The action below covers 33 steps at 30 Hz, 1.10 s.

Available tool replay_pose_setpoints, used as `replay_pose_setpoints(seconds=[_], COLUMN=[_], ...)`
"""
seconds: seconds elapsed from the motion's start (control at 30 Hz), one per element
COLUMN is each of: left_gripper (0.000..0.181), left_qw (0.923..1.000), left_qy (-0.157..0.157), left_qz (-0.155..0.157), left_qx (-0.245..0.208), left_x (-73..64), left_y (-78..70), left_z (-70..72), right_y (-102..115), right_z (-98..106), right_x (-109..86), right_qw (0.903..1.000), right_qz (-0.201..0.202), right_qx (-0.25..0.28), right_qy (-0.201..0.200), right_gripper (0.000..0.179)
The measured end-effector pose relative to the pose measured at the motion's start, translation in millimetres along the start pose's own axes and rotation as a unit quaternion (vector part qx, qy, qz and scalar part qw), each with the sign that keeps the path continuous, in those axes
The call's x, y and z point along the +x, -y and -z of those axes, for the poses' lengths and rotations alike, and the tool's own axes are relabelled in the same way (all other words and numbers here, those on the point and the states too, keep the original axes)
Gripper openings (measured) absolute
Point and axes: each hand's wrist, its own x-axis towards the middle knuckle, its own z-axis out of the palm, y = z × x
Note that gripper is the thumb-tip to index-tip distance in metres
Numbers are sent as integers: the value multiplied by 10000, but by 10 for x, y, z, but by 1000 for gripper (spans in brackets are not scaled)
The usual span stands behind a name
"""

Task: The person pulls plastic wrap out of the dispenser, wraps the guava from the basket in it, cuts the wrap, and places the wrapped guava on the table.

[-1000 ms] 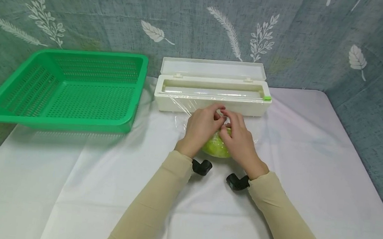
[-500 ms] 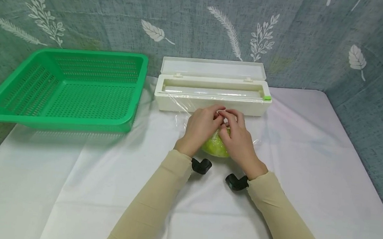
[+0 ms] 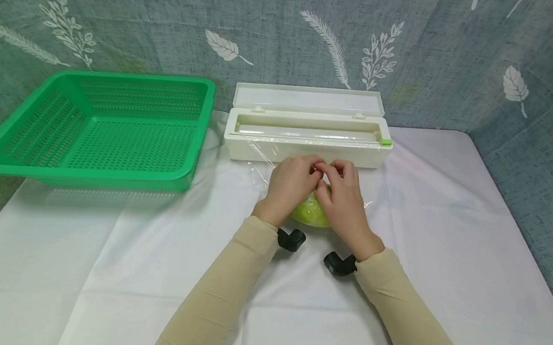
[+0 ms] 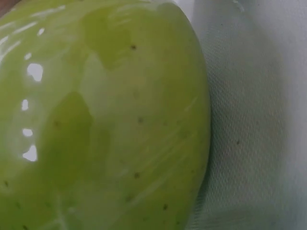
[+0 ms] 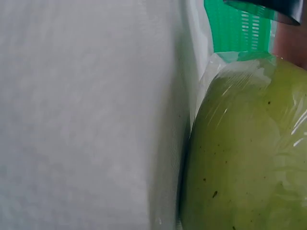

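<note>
A yellow-green fruit (image 3: 310, 212) with small dark specks sits on the white cloth, partly hidden under both hands. Clear cling film (image 3: 259, 174) lies over it, creased and shiny, and stretches back to the white dispenser (image 3: 244, 150). My left hand (image 3: 289, 184) is at the fruit's left, its curled fingers pinching film on top. From the right, my right hand (image 3: 342, 200) also pinches film there with bent fingers, its fingertips meeting the left hand's. In the left wrist view the fruit (image 4: 120, 115) fills most of the picture. The right wrist view shows film tight over the fruit (image 5: 244, 158).
A green perforated basket (image 3: 106, 176) stands at the left. The dispenser's lid (image 3: 308, 100) is raised, with a film roll (image 3: 305, 133) inside. Black wrist cameras (image 3: 292, 240) sit just in front of the fruit. A patterned curtain (image 3: 171, 23) hangs behind the table.
Both hands stay over the fruit, with small finger movements on the film. My right hand's fingers have bent more and its wrist has shifted slightly left.
</note>
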Motion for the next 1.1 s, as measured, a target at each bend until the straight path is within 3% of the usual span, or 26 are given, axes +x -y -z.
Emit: replay_pose_setpoints(seconds=[0.23,0.4,0.63,0.87,0.97,1.1], left_gripper=[20,18,24,25,26,27], left_qw=[9998,9988,9984,9993,9992,9994], left_qy=[91,102,189,163,221,223], left_qz=[78,47,47,22,101,166], left_qx=[128,477,531,344,312,196], left_x=[-4,-12,-15,-8,-6,-2], left_y=[-12,-36,-18,19,35,59], left_z=[16,38,32,11,16,23], right_y=[52,87,92,71,71,70], right_z=[6,86,286,486,523,514], right_x=[3,30,76,118,121,114], right_qw=[9966,9962,9963,9723,9646,9647], right_qz=[517,354,284,180,304,585], right_qx=[-439,-620,-181,135,93,-205], right_qy=[-474,-499,788,2327,2618,2560], right_gripper=[23,13,14,30,40,47])
